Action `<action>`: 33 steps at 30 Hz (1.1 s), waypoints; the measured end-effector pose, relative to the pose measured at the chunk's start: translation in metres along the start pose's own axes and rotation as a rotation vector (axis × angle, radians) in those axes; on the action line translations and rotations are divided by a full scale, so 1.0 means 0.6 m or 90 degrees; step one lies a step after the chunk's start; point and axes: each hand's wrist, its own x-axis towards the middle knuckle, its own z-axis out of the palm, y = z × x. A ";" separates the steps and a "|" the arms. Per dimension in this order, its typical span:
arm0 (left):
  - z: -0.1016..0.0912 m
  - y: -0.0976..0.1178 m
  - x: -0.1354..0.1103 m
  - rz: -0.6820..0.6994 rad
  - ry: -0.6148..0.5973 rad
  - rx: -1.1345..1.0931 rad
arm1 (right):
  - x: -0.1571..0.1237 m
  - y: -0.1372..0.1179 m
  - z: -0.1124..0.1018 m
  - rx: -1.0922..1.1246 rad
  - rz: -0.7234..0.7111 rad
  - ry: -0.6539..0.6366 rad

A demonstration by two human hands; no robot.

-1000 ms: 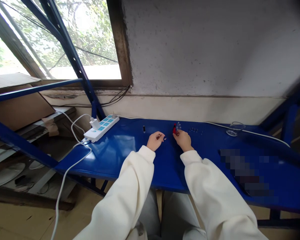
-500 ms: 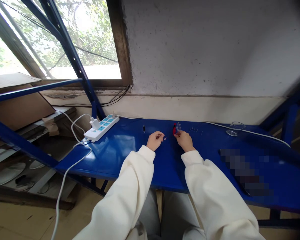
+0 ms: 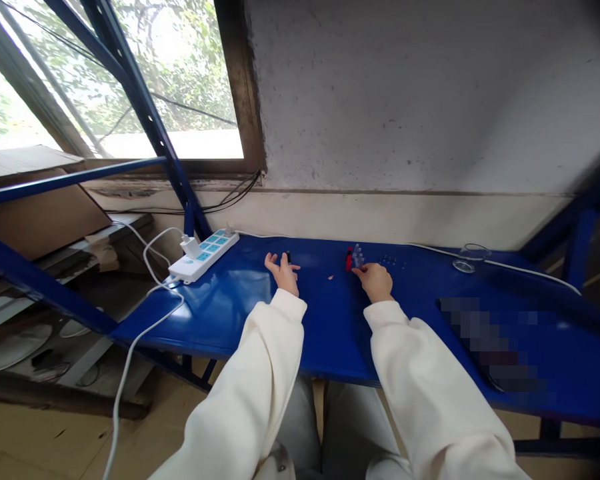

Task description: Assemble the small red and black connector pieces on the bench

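My left hand [image 3: 283, 272] is open above the blue table, its fingers spread, beside a small black cylinder [image 3: 289, 256] that it partly hides. To its right a tiny pinkish piece [image 3: 331, 277] lies on the tabletop. My right hand [image 3: 378, 283] has its fingers curled and closed at the near side of a small red object [image 3: 349, 259] and a cluster of clear plastic pieces [image 3: 358, 256]. What its fingertips grip, if anything, is hidden from this angle. Several tiny clear parts [image 3: 388, 259] lie just beyond that hand.
A white power strip [image 3: 204, 256] with plugs and a cable lies on the left of the blue table [image 3: 230, 320]. At the back right stands a clear glass [image 3: 470, 259], near a white cable. A dark blurred flat item [image 3: 490, 347] lies on the right, and a wall rises behind.
My left hand has opened and moved left toward the black cylinder, leaving the pinkish piece on the table. My right hand has shifted slightly right and toward me.
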 end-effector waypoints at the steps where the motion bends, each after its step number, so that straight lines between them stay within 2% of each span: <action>1: 0.000 0.000 0.003 -0.033 -0.016 -0.006 | 0.000 0.000 0.001 -0.002 0.001 0.000; 7: 0.002 -0.005 0.011 -0.120 -0.095 -0.052 | -0.010 -0.004 -0.008 -0.031 0.004 -0.032; 15: 0.005 -0.015 0.019 -0.153 -0.112 -0.114 | -0.037 -0.027 -0.031 -0.090 -0.022 -0.051; 20: 0.008 -0.016 0.020 -0.146 -0.088 -0.145 | -0.042 -0.032 -0.028 -0.079 -0.092 -0.028; 24: 0.009 -0.007 0.009 -0.097 -0.095 -0.155 | -0.050 -0.041 -0.022 -0.022 -0.226 0.024; 26: 0.008 -0.002 0.003 -0.109 -0.141 -0.177 | -0.056 -0.048 -0.020 0.030 -0.301 0.046; 28: 0.008 0.001 -0.003 -0.139 -0.224 -0.191 | -0.063 -0.054 -0.018 0.096 -0.354 0.062; 33: 0.008 0.003 -0.011 -0.169 -0.416 -0.174 | -0.072 -0.063 -0.015 0.250 -0.390 0.023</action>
